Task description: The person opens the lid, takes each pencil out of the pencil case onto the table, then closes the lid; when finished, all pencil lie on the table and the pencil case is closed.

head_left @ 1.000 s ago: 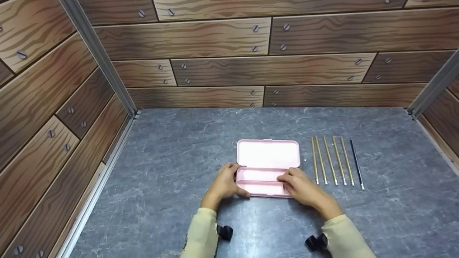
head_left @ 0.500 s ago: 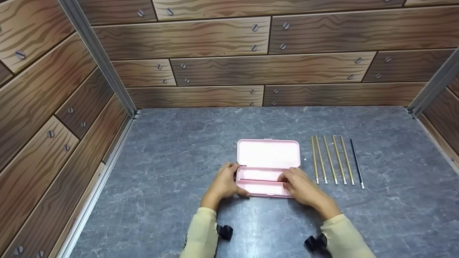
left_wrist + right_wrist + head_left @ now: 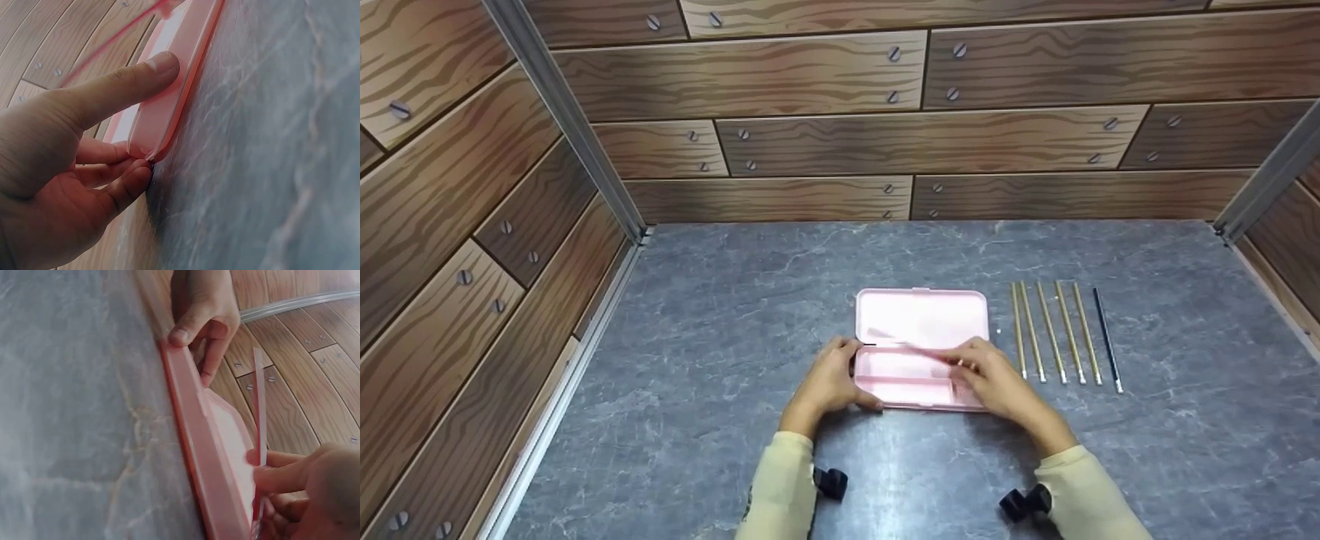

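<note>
Pink pencil case [image 3: 921, 349] lies open mid-table, lid flat behind, tray divided and apparently bare. Left hand [image 3: 829, 382] clamps its left end, thumb on the front wall. Right hand [image 3: 996, 382] pinches a thin pink insert [image 3: 919, 346], tilted up over the tray. Pencils [image 3: 1054, 334] lie just right; the right fingertips are partly hidden.
</note>
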{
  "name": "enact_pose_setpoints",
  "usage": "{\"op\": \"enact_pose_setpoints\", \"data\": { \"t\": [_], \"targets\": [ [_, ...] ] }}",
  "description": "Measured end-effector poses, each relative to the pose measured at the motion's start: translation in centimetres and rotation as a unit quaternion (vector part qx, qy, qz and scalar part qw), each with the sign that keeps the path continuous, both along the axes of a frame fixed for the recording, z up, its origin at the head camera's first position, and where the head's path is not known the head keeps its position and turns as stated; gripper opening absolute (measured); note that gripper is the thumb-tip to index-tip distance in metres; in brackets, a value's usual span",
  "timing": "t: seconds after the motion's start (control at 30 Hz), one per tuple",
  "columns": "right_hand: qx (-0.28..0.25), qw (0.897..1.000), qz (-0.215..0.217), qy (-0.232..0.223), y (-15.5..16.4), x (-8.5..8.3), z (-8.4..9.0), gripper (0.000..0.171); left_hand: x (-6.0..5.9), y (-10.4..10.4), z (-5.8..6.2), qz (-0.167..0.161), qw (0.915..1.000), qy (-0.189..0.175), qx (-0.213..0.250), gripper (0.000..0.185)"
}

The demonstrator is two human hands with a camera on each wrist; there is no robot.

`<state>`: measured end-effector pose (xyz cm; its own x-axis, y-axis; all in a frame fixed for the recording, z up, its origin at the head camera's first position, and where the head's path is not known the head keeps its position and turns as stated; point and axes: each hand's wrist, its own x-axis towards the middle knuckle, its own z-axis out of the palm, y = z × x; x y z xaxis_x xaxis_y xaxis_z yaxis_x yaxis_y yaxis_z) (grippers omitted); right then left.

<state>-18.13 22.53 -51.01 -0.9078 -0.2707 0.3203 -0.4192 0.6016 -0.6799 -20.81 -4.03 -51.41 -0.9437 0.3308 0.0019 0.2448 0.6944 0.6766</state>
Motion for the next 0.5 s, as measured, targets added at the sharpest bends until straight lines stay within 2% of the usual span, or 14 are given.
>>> {"op": "enact_pose_setpoints", "data": {
  "t": [0.1, 0.27, 0.37, 0.5],
  "targets": [
    [-0.075, 0.997, -0.021, 0.020, 0.0, -0.2, 0.4, 0.029, 0.0, 0.0, 0.0, -0.003, 1.0000, 0.002, 0.000, 0.091],
    [-0.174, 0.982, -0.038, 0.059, 0.1, -0.5, 1.0, 0.028, 0.0, -0.2, -0.1, -0.002, 1.0000, -0.003, 0.000, 0.090],
    [-0.204, 0.977, -0.047, 0.051, 0.1, -0.4, 1.4, 0.028, 0.1, -0.2, -0.1, -0.002, 1.0000, -0.003, -0.001, 0.090],
    [-0.215, 0.975, -0.054, 0.028, 0.0, -0.1, 2.1, 0.027, 0.0, -0.1, -0.2, 0.000, 1.0000, -0.003, 0.001, 0.090]
  ]
}}
